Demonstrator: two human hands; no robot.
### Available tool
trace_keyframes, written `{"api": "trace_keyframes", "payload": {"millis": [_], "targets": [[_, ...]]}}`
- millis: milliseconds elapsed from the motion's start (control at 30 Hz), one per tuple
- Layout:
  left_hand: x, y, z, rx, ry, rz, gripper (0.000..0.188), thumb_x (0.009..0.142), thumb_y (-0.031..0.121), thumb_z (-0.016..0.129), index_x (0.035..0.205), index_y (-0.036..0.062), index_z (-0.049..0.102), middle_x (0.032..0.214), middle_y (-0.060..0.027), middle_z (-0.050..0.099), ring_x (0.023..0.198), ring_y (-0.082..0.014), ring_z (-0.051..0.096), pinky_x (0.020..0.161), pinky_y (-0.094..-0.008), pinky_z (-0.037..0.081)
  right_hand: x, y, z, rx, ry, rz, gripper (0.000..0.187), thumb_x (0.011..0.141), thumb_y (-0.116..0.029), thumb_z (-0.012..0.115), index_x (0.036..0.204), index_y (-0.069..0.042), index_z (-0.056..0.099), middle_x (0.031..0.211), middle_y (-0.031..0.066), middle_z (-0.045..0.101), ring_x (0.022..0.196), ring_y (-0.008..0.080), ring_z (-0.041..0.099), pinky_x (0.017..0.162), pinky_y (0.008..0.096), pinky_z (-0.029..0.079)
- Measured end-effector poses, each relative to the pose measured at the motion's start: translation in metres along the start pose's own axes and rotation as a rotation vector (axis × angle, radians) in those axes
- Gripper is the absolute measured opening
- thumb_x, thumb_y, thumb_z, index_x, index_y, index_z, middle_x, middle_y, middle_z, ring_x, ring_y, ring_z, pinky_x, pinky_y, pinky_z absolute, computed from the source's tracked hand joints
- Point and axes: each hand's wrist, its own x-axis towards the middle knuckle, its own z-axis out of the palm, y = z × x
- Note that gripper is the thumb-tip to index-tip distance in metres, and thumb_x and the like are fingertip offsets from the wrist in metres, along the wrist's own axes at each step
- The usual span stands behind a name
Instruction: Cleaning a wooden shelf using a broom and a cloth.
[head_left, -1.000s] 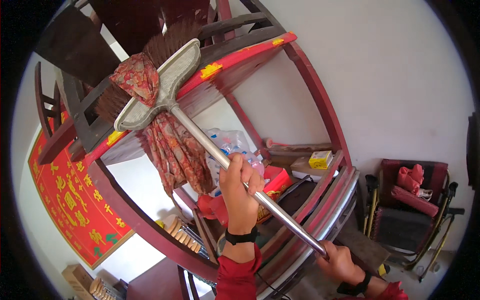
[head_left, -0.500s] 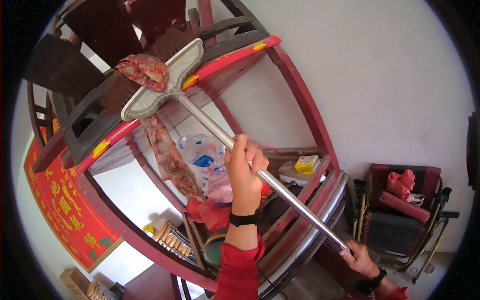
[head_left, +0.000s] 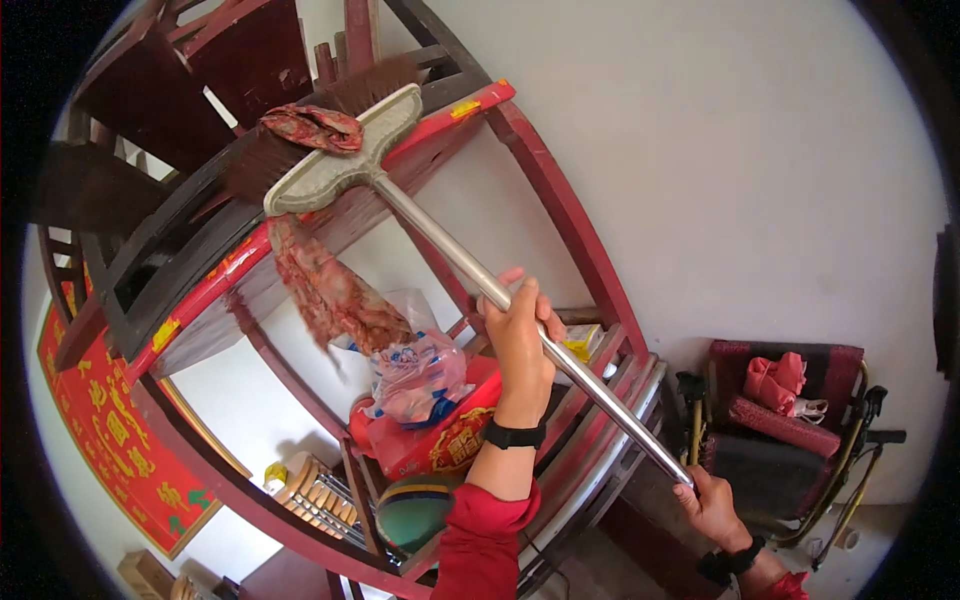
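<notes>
A broom [head_left: 450,238] with a silver metal handle and a pale plastic head reaches up to the left across my view. My left hand [head_left: 523,325] is wrapped round the middle of the handle, while my right hand [head_left: 712,510] grips its lower end. Dark bristles [head_left: 255,170] lie against the top of a wooden cabinet [head_left: 575,215] with a red-painted top edge. A reddish patterned cloth [head_left: 312,128] is bunched over the broom head. Its long end [head_left: 345,300] hangs below, in front of the cabinet's opening.
Dark wooden chairs [head_left: 250,65] are stacked on the cabinet top. Inside are a pink plastic bag [head_left: 425,375], a red box [head_left: 480,415], a green ball [head_left: 415,510] and a yellow box [head_left: 583,342]. A folding chair [head_left: 775,470] stands at right, and a red banner [head_left: 110,430] hangs at left.
The broom head and cloth have shifted slightly right and up in view, and the hanging end swings. My left hand has moved right with the handle. Both hands keep their hold.
</notes>
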Motion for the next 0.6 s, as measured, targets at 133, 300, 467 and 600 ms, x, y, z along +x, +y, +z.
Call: {"api": "trace_keyframes", "payload": {"millis": [133,300,467,600], "targets": [[0.018,-0.012,0.012,-0.057,-0.007,-0.074,0.022,0.088,0.010,0.053,0.107,0.0070,0.042,0.062,-0.0032,0.044,0.039,-0.0125,0.039,0.035,-0.0259,0.032,0.010,0.008,0.003,0.028,0.068,-0.006,0.036,0.089,-0.041,0.057,0.097,-0.005,0.060,0.063,0.0171,0.057,0.058,0.0380,0.059,0.051,0.0402,0.046],[0.045,-0.031,0.021,-0.071,-0.069,-0.084,0.017,0.087,0.013,0.055,0.101,0.0113,0.046,0.060,-0.0010,0.042,0.040,-0.0112,0.037,0.037,-0.0266,0.031,0.024,0.010,0.006,-0.009,0.077,0.062,0.037,0.089,-0.041,0.057,0.096,-0.004,0.059,0.061,0.0181,0.055,0.057,0.0369,0.059,0.051,0.0400,0.045],[0.070,-0.043,0.026,-0.096,-0.123,-0.094,0.016,0.087,0.012,0.055,0.100,0.0109,0.045,0.060,-0.0014,0.042,0.039,-0.0114,0.037,0.037,-0.0275,0.030,0.041,0.008,0.017,0.014,0.145,0.068,0.038,0.089,-0.041,0.056,0.092,-0.003,0.057,0.060,0.0180,0.053,0.055,0.0355,0.058,0.050,0.0393,0.044],[0.087,-0.049,0.028,-0.091,-0.156,-0.086,0.017,0.086,0.009,0.053,0.100,0.0063,0.042,0.058,-0.0023,0.042,0.035,-0.0116,0.037,0.032,-0.0266,0.032,0.048,0.012,0.032,0.088,0.159,0.107,0.039,0.089,-0.041,0.056,0.089,-0.002,0.056,0.058,0.0166,0.051,0.052,0.0335,0.055,0.049,0.0387,0.042]]}}
